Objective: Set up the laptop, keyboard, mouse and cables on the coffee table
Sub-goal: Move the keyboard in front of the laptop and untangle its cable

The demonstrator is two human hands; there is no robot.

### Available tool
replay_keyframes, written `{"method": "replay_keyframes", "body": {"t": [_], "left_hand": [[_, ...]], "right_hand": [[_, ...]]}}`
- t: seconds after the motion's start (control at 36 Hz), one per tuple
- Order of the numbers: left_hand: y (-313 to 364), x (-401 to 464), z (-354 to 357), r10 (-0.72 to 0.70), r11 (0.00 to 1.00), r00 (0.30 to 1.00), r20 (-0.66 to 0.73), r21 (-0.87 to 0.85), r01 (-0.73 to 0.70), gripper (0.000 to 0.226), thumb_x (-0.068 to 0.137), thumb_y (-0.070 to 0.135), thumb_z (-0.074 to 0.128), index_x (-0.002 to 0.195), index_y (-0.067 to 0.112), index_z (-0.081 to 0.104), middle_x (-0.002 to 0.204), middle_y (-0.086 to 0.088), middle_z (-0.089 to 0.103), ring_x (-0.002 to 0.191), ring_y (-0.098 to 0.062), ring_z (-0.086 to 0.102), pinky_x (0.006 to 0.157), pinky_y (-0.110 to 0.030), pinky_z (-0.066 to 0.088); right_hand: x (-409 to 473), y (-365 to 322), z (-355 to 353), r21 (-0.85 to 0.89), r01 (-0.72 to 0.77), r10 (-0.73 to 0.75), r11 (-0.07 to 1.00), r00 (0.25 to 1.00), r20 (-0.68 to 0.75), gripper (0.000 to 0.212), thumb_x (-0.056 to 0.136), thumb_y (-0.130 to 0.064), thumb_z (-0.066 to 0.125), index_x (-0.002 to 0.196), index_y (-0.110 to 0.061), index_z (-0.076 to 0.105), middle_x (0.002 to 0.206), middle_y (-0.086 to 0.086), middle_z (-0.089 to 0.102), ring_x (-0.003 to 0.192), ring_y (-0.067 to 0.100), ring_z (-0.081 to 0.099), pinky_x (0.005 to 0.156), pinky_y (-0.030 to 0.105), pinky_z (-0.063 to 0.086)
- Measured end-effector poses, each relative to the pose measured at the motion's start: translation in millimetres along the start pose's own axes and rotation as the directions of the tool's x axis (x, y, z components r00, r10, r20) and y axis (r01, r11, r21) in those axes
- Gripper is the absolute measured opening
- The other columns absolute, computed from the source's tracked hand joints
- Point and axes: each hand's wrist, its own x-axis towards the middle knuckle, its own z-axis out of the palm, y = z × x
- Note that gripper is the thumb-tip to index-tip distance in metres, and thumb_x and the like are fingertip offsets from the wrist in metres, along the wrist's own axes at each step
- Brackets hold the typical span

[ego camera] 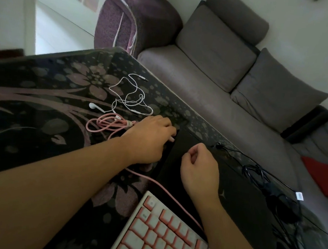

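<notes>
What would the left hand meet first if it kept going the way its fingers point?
Probably the closed black laptop: the left hand already has its fingers at the lid's far corner. Contact is unclear.

The single head camera looks forward and steeply down, close over the coffee table [44, 87], with the sofa [211, 85] behind it.

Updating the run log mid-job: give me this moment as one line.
laptop: closed, on table | left hand: fingers at laptop's far corner, grip unclear | right hand: loosely curled above lid, empty | keyboard: beside laptop
</notes>
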Motion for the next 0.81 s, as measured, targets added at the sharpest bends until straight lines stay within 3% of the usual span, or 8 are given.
{"method": "replay_keyframes", "body": {"t": [0.11, 0.19, 0.28, 0.36, 0.47, 0.61, 0.72, 0.81], "left_hand": [[12, -12, -21, 0.001, 0.999, 1.000, 0.010, 0.047, -0.001, 0.056, 0.086, 0.020, 0.067, 0.141, 0.024, 0.055, 0.139, 0.002, 0.050, 0.133, -0.019, 0.042, 0.118, -0.037, 0.031], [23, -26, -35, 0.037, 0.999, 0.999, 0.033, 0.020, -0.038, 0.040, 0.090, 0.020, 0.063, 0.129, 0.027, 0.060, 0.129, 0.005, 0.053, 0.123, -0.016, 0.047, 0.107, -0.032, 0.038], [31, -42, -47, -0.066, 0.981, 0.983, 0.169, -0.172, 0.095, 0.014, 0.097, 0.029, 0.060, 0.111, 0.028, 0.063, 0.107, 0.010, 0.061, 0.102, -0.013, 0.061, 0.085, -0.031, 0.050], [32, -63, -54, -0.119, 0.923, 0.916, 0.384, -0.298, 0.245, 0.016, 0.102, 0.043, 0.057, 0.112, 0.034, 0.065, 0.103, 0.012, 0.067, 0.096, -0.004, 0.064, 0.087, -0.032, 0.054], [33, -84, -64, -0.110, 0.897, 0.906, 0.408, -0.352, 0.267, 0.009, 0.100, 0.033, 0.064, 0.096, 0.041, 0.068, 0.099, 0.016, 0.070, 0.093, 0.004, 0.064, 0.086, -0.025, 0.052], [42, -92, -70, -0.177, 0.925, 0.885, 0.430, -0.235, 0.299, 0.008, 0.095, 0.034, 0.071, 0.091, 0.039, 0.074, 0.097, 0.018, 0.070, 0.095, 0.001, 0.064, 0.092, -0.032, 0.053], [50, -92, -70, -0.206, 0.960, 0.863, 0.462, -0.077, 0.270, 0.009, 0.096, 0.030, 0.070, 0.097, 0.038, 0.076, 0.102, 0.016, 0.069, 0.096, -0.003, 0.063, 0.090, -0.029, 0.053], [55, -88, -69, -0.199, 0.968, 0.843, 0.499, -0.036, 0.250, 0.023, 0.094, 0.026, 0.072, 0.082, 0.045, 0.066, 0.106, 0.014, 0.071, 0.098, -0.002, 0.064, 0.094, -0.032, 0.056]], "right_hand": [[-6, -5, -5, 0.028, 0.035, -0.035, 0.999, 0.999, 0.002, 0.014, 0.101, -0.025, 0.062, 0.094, -0.036, 0.058, 0.091, -0.010, 0.062, 0.080, 0.006, 0.063, 0.074, 0.032, 0.059], [-15, -8, -10, 0.085, 0.006, -0.009, 0.996, 0.999, 0.034, 0.017, 0.100, -0.020, 0.064, 0.096, -0.036, 0.059, 0.095, -0.010, 0.063, 0.082, 0.005, 0.064, 0.077, 0.030, 0.059], [-29, -11, -17, 0.184, -0.043, 0.021, 0.982, 0.993, 0.120, 0.020, 0.098, -0.015, 0.067, 0.099, -0.034, 0.063, 0.099, -0.007, 0.066, 0.086, 0.006, 0.065, 0.079, 0.029, 0.058], [-47, -12, -30, 0.282, -0.065, -0.001, 0.957, 0.974, 0.228, 0.016, 0.100, -0.017, 0.067, 0.097, -0.033, 0.070, 0.099, -0.009, 0.068, 0.091, 0.004, 0.066, 0.078, 0.023, 0.052], [-72, -7, -52, 0.264, -0.022, -0.077, 0.964, 0.931, 0.358, 0.016, 0.099, -0.023, 0.071, 0.093, -0.038, 0.075, 0.104, -0.013, 0.069, 0.097, 0.003, 0.066, 0.084, 0.025, 0.052], [-102, 9, -76, 0.074, 0.048, -0.073, 0.996, 0.920, 0.385, 0.021, 0.099, -0.020, 0.071, 0.097, -0.040, 0.074, 0.109, -0.016, 0.062, 0.099, 0.004, 0.062, 0.085, 0.022, 0.052], [-117, 27, -90, 0.049, -0.066, 0.042, 0.997, 0.917, 0.397, 0.022, 0.102, -0.019, 0.066, 0.103, -0.039, 0.072, 0.107, -0.014, 0.066, 0.098, 0.002, 0.064, 0.086, 0.022, 0.054], [-128, 37, -98, 0.007, -0.095, 0.085, 0.995, 0.920, 0.382, 0.022, 0.106, -0.022, 0.060, 0.110, -0.040, 0.071, 0.105, -0.015, 0.069, 0.095, 0.002, 0.068, 0.082, 0.022, 0.055]]}}
